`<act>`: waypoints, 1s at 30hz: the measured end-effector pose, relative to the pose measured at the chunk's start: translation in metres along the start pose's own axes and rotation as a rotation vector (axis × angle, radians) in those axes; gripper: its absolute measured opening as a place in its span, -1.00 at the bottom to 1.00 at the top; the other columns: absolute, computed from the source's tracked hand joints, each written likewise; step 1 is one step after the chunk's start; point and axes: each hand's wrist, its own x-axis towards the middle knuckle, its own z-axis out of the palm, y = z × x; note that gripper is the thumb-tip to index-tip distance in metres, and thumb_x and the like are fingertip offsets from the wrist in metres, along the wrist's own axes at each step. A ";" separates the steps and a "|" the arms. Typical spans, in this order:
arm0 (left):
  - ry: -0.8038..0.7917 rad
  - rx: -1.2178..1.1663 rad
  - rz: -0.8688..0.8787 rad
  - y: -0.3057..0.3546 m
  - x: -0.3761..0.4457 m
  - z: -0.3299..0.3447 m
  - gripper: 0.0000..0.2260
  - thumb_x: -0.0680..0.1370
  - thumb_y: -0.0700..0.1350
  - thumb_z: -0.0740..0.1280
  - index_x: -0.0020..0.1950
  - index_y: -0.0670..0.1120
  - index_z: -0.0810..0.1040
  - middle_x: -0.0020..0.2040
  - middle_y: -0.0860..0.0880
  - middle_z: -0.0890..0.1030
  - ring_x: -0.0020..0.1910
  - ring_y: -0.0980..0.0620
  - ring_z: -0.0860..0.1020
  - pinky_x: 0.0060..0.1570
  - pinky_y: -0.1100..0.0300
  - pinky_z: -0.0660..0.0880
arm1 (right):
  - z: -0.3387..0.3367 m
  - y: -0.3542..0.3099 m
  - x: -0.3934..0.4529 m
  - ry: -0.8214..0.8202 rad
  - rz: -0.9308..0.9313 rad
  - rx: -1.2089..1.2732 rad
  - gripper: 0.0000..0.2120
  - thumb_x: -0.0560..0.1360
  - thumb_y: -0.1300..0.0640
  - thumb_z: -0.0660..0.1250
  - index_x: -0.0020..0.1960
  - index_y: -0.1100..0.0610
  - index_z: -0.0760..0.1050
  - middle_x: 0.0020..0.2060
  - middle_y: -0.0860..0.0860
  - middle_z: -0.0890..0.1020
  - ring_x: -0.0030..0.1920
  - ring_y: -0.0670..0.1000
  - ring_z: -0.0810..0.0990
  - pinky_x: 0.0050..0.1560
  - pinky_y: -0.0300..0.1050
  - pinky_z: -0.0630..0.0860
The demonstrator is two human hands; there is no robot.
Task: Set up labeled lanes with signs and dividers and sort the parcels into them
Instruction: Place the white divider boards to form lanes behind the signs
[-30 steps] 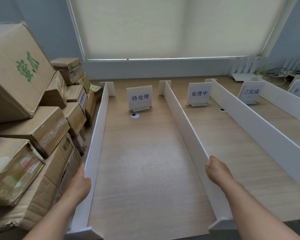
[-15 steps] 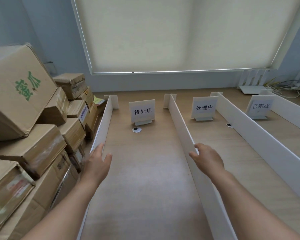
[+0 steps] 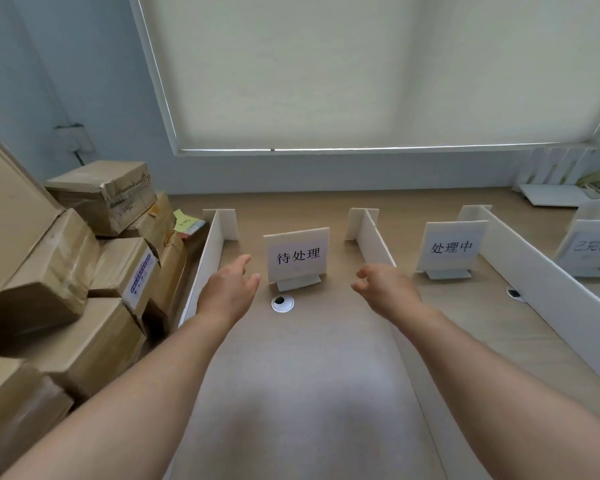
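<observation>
Both arms reach forward over the first lane of the wooden table [image 3: 312,393]. My left hand [image 3: 227,294] hovers open just left of the white sign reading 待处理 [image 3: 297,254], holding nothing. My right hand [image 3: 385,289] floats to the sign's right with loosely curled fingers, empty, in front of the second white divider [image 3: 373,237]. The first divider [image 3: 207,265] runs along the left of the lane. A second sign, 处理中 [image 3: 451,247], stands in the following lane, bounded by a third divider [image 3: 548,292]. A third sign [image 3: 591,247] is blurred at the right.
Cardboard parcels [image 3: 84,278] are stacked high along the left edge, against the first divider. A round cable grommet [image 3: 282,302] sits in the table just before the first sign, another grommet [image 3: 515,293] in the second lane. Spare white boards [image 3: 551,192] lie at the back right.
Both hands let go of the two dividers and moved forward and inward toward the first sign. The camera tilted up and moved closer to the signs.
</observation>
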 end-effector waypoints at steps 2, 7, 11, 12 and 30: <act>-0.007 0.021 0.008 -0.001 0.037 0.011 -0.55 0.59 -0.03 0.22 0.48 -0.05 0.27 0.37 -0.11 0.44 0.30 -0.10 0.43 0.24 0.03 0.41 | 0.005 -0.010 0.037 0.002 -0.019 -0.011 -0.68 0.57 0.01 0.20 0.25 0.12 0.47 0.22 0.12 0.51 0.23 0.15 0.46 0.14 -0.05 0.42; -0.002 0.074 0.029 -0.004 0.120 0.041 -0.54 0.58 -0.03 0.23 0.48 -0.04 0.27 0.36 -0.14 0.43 0.31 -0.13 0.40 0.24 0.06 0.35 | 0.019 -0.032 0.120 0.031 -0.064 -0.009 -0.66 0.58 0.03 0.20 0.31 0.12 0.43 0.18 0.15 0.46 0.24 0.19 0.44 0.18 -0.01 0.40; 0.015 0.039 0.017 -0.010 0.164 0.065 -0.55 0.57 -0.06 0.23 0.47 -0.03 0.29 0.31 -0.17 0.44 0.28 -0.16 0.40 0.21 0.08 0.35 | 0.028 -0.043 0.171 0.048 -0.088 0.042 -0.57 0.58 0.05 0.21 0.44 0.04 0.31 0.33 0.10 0.40 0.35 0.14 0.36 0.30 -0.02 0.31; 0.022 0.018 0.012 -0.012 0.171 0.070 -0.56 0.57 -0.07 0.24 0.46 -0.03 0.32 0.29 -0.18 0.44 0.27 -0.16 0.41 0.20 0.10 0.35 | 0.031 -0.044 0.181 0.049 -0.088 0.054 -0.56 0.58 0.05 0.22 0.44 0.03 0.30 0.35 0.09 0.39 0.36 0.13 0.35 0.32 -0.04 0.29; 0.075 -0.058 0.021 -0.030 0.208 0.087 -0.57 0.56 -0.20 0.22 0.45 -0.09 0.33 0.28 -0.17 0.51 0.27 -0.14 0.44 0.25 0.13 0.33 | 0.056 -0.047 0.226 0.092 -0.091 0.075 -0.73 0.54 0.14 0.24 0.20 0.06 0.55 0.18 0.08 0.59 0.20 0.11 0.52 0.21 -0.05 0.45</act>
